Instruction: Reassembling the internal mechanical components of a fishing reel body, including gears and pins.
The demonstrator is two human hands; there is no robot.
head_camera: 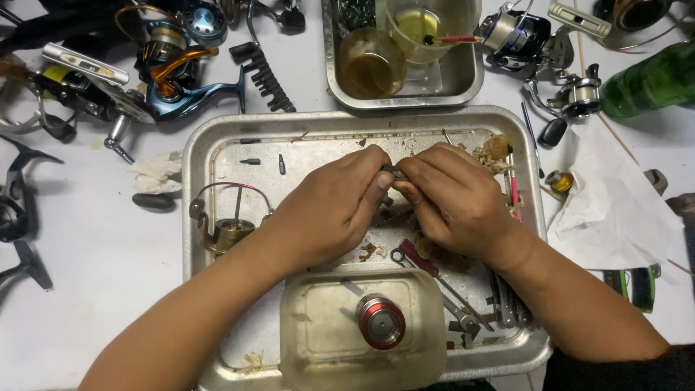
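Both hands meet over the middle of a large metal tray (199, 156). My left hand (329, 210) and my right hand (449, 199) pinch one small grey metal part (393, 172) between their fingertips; most of it is hidden by the fingers. A stripped fishing reel body (224, 228) with a thin red bail wire lies in the tray just left of my left wrist. A red and silver spool (381, 321) sits in a cloudy plastic tub (311, 340) at the tray's near edge.
Small screws and bits lie in the tray's far left corner. Tools (470, 304) lie under my right forearm. A smaller metal tray with cups (463, 83) stands behind. Several reels lie at top left (177, 69) and top right (521, 40). A green bottle (648, 83) and white paper (615, 210) are at right.
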